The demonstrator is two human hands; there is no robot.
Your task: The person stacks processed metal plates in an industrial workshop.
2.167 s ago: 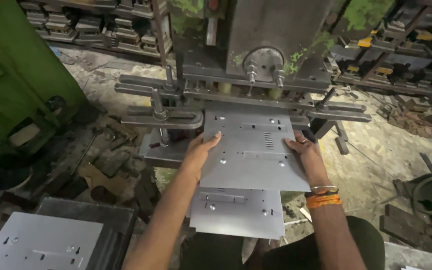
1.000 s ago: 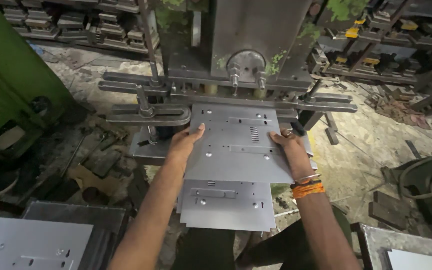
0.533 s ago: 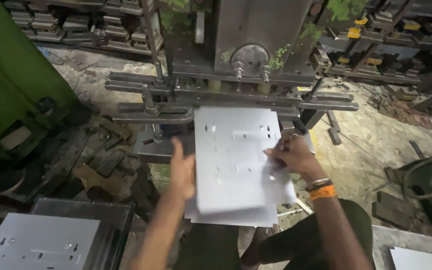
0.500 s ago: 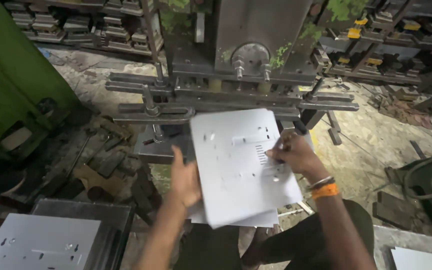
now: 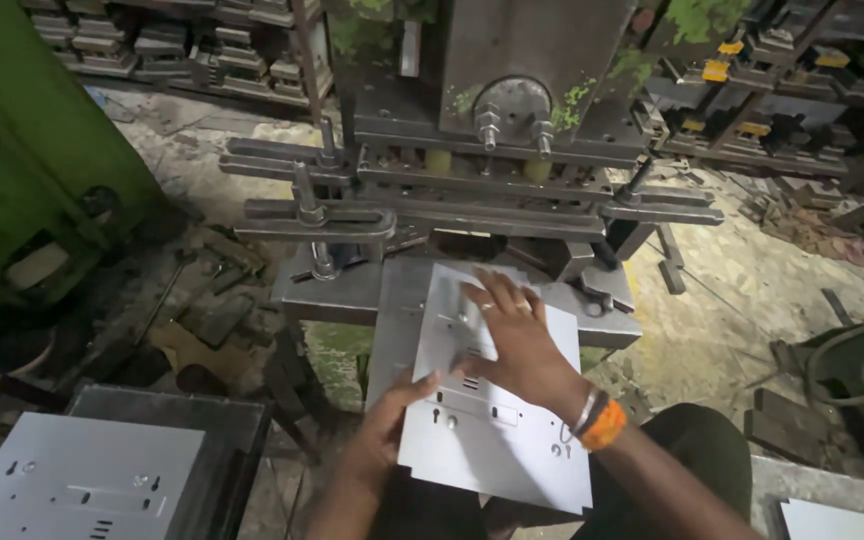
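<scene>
Sheet-metal panel (image 5: 497,400), pale grey and punched with slots and small holes, now lies flat on the press bed (image 5: 337,290) with its near end overhanging toward the person's lap; half a second ago it was tilted up on edge between the hands, and it has since been laid down; the right hand (image 5: 517,345) has moved from the panel's right edge onto its top face and presses there, palm down, fingers spread apart; the left hand (image 5: 387,430) has dropped to the near left edge, fingers curled loosely against it, though whether it clamps the edge I cannot tell; an orange bangle (image 5: 604,425) sits on the right wrist.

Its far edge lies just short of the dark die opening under the press head (image 5: 512,110); clamp bars (image 5: 312,225) stand to the left of it and a bracket to the right, both near; the near end hangs free.

Its long axis runs from the press toward the person, skewed slightly rightward at the near end; a stack of like panels (image 5: 77,490) lies lower left, well apart.
</scene>
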